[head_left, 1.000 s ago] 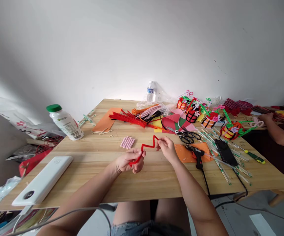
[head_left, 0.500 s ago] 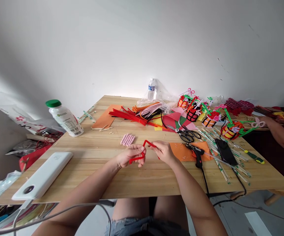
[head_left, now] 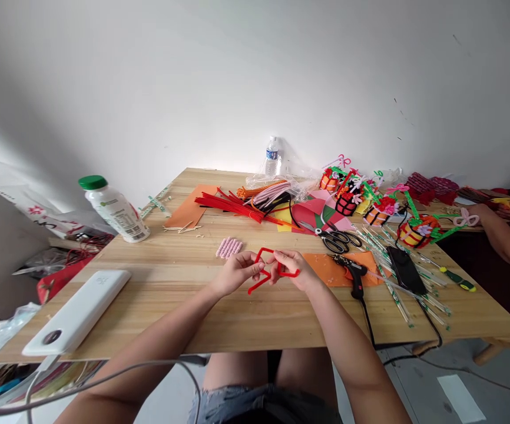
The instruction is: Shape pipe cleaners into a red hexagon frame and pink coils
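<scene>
Between my two hands is a red pipe cleaner [head_left: 258, 285], bent at several corners into an angular, zigzag outline. My left hand [head_left: 239, 272] pinches it on the left, and one end sticks out below the fingertips. My right hand [head_left: 291, 268] grips its other side, where a bent part crosses the fingers. Both hands are held above the front middle of the wooden table [head_left: 184, 324]. Just beyond my left hand lies a small row of pink twisted pieces [head_left: 229, 248]. A bundle of red pipe cleaners [head_left: 232, 207] rests farther back.
Right of my hands are a glue gun [head_left: 355, 277] on orange sheet, black-handled scissors [head_left: 337, 240], a phone [head_left: 405, 271], wrapped sticks and a screwdriver [head_left: 458, 280]. Decorated baskets [head_left: 378, 212] stand behind. At left are a power bank [head_left: 78, 312] and white bottle [head_left: 118, 212]. Another person's arm [head_left: 497, 235] shows far right.
The red pipe cleaner has been turned and bent further, with angled parts now showing at both hands. My right hand has rotated, its fingers now nearer my left.
</scene>
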The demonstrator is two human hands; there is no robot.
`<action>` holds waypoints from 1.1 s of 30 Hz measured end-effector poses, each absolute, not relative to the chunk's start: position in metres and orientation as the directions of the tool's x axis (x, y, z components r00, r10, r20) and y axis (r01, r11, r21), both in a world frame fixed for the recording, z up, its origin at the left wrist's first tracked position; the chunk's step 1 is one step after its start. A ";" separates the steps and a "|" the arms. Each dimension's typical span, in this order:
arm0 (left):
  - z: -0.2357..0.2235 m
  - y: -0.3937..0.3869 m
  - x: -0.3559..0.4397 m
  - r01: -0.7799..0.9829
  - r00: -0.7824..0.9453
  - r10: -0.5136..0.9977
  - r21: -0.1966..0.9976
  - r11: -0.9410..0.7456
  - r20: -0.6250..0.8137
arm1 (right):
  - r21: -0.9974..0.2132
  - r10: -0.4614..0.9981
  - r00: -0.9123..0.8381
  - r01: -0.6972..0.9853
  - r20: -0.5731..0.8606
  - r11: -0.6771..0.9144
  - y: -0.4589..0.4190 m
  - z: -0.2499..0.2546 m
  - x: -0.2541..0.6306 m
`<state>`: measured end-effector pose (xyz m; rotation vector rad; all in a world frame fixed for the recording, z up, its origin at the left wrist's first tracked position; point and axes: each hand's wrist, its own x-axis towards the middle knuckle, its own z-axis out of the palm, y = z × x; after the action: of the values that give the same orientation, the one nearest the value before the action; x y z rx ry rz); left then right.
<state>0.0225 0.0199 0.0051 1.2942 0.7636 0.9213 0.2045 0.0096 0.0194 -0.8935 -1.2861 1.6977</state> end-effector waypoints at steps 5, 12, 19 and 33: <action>0.000 0.018 0.022 -0.024 0.225 0.956 0.982 -0.187 0.187 | -0.982 0.921 -0.388 -0.160 -0.035 -0.105 0.008 0.022 0.204; 0.007 0.018 0.022 -0.177 0.291 0.952 0.983 -0.047 0.098 | -0.982 0.947 -0.316 -0.187 0.049 -0.012 0.009 0.019 0.202; 0.012 0.015 0.021 -0.428 0.607 0.793 0.821 0.378 -0.048 | -0.974 0.951 -0.282 -0.216 0.131 0.070 0.007 0.015 0.196; -0.008 0.030 0.019 -0.130 0.187 0.955 0.970 -0.206 0.228 | -0.936 0.959 -0.282 -0.327 -0.033 -0.129 0.011 0.016 0.202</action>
<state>0.0194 0.0304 -0.0077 1.3729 0.8664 1.2619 0.2015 0.0112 0.0156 -0.8583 -1.0908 1.6152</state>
